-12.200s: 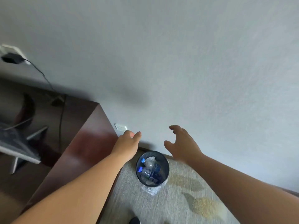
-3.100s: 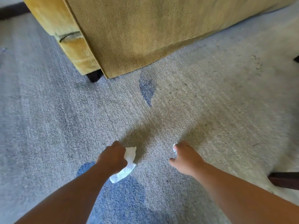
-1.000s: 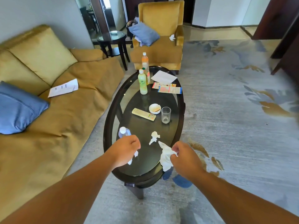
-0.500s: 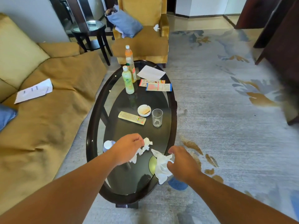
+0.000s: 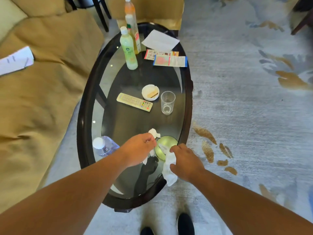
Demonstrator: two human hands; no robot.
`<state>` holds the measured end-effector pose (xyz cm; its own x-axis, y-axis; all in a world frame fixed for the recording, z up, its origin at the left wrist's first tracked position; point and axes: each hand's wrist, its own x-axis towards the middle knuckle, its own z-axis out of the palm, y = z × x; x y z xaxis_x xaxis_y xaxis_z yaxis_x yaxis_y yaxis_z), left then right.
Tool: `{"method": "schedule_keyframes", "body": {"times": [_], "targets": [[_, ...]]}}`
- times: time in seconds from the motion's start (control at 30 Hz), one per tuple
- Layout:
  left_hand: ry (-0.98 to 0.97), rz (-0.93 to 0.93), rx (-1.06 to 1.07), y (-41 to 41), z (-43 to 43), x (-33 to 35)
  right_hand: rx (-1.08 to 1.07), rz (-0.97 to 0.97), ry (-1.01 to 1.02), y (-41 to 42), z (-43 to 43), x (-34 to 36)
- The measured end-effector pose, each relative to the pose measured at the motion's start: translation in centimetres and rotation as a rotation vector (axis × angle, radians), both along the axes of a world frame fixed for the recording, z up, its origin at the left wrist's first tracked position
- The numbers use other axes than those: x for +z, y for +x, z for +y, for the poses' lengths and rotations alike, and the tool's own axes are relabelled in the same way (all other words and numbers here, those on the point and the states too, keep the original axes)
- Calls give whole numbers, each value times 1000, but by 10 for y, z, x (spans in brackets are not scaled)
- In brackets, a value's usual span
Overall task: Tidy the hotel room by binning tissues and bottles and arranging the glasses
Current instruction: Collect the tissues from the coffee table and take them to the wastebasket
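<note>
Two hands work the near end of a glass-topped bench [image 5: 81, 116] at lower centre of the frame. The left hand [image 5: 138, 150] curls its fingers [image 5: 149, 141] onto a crumpled tissue [image 5: 154, 133] on the glass, and the right hand [image 5: 184, 161] grips a second tissue [image 5: 169, 170] hanging over the rim. Soft, near weightless and easily torn, each wad is best bunched whole.

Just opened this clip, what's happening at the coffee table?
A person stands over the glass coffee table, clearing up. The left hand pinches a crumpled tissue lying on the table; the right hand grips a larger tissue dangling above its near rim. The green bottle, orange bottle, water bottle and drinking glass sit untouched.
</note>
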<state>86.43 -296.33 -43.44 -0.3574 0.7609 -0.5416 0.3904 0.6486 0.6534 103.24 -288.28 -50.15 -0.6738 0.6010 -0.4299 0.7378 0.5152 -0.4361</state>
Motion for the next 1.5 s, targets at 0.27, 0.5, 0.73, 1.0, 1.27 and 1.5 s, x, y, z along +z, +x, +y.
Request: {"method": "schedule_keyframes", "body": {"times": [0.27, 0.5, 0.73, 1.0, 1.27, 1.5], "targets": [[-45, -9, 44, -6, -1, -42, 130, -135, -6, -9, 12, -36], [-90, -40, 99, -8, -9, -73, 141, -125, -26, -15, 11, -65], [-95, -37, 124, -17, -21, -84, 175, -127, 17, -28, 11, -81], [-85, -92, 174, -26, -32, -90, 33, 103, 72, -76, 21, -62], [-91, -113, 164, -30, -44, -97, 319, -100, 99, -104, 24, -80], [-117, -133, 176, -30, -51, -104, 414, -131, 230, -99, 18, -88]]}}
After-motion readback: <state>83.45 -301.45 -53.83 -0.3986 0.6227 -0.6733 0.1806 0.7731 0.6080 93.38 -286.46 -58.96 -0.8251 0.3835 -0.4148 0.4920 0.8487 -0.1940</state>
